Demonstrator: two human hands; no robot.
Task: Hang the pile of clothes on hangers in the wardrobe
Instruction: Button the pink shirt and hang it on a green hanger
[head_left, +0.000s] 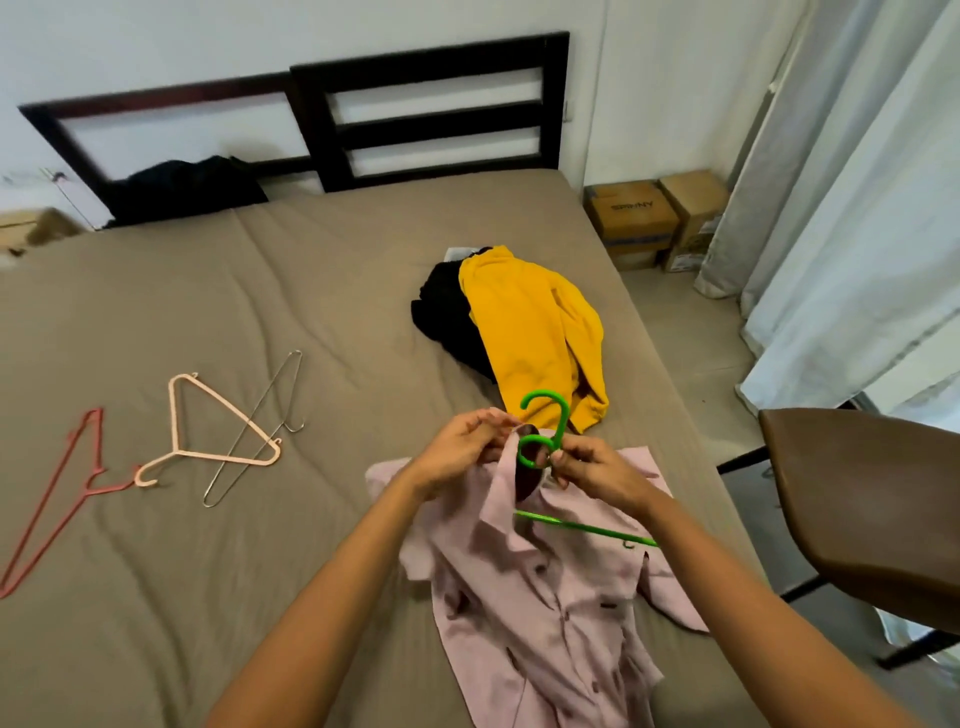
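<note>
Lower centre: pink shirt (545, 613) flat on bed (260, 312), long axis from collar down to bottom edge. Green hanger (560, 431) inside, hook protruding above collar, bar slanting out at right shoulder. Left hand (462, 447) and right hand (597, 475) flank hook, equally near, each pinching collar. Yellow-and-black pile (530, 322) just beyond.

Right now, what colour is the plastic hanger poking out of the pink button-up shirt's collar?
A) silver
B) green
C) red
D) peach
B: the bright green plastic hanger has its hook sticking up out of the collar of the pale pink button-up shirt lying on the bed.
</note>
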